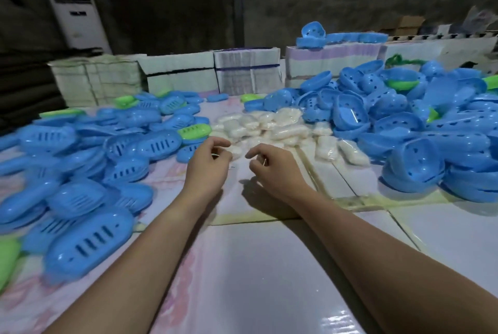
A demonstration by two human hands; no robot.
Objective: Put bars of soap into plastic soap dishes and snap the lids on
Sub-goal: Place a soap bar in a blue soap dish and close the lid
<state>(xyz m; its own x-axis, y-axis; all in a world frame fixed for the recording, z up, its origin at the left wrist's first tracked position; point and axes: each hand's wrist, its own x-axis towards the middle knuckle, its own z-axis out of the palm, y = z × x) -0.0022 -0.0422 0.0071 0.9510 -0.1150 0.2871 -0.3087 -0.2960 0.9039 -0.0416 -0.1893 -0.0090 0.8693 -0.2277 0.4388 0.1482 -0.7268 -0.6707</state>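
Both your left hand (208, 161) and right hand (272, 165) hover with fingers loosely curled, holding nothing, just before the wrapped soap bars (265, 125) heaped mid-worktop (269, 266). Likely light, slippery; pinch across the sides.

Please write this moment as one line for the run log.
hands: left, right empty, loosely curled | soap: piled ahead | dishes: unfilled

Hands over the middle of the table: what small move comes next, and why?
Probably reach the right hand forward to pick one wrapped soap bar from the white pile. Both it and the left hand hover with loosely curled fingers and appear to hold nothing, just short of that pile. The slotted blue pieces lie left, the hole-dotted blue pieces right, so soap comes first.
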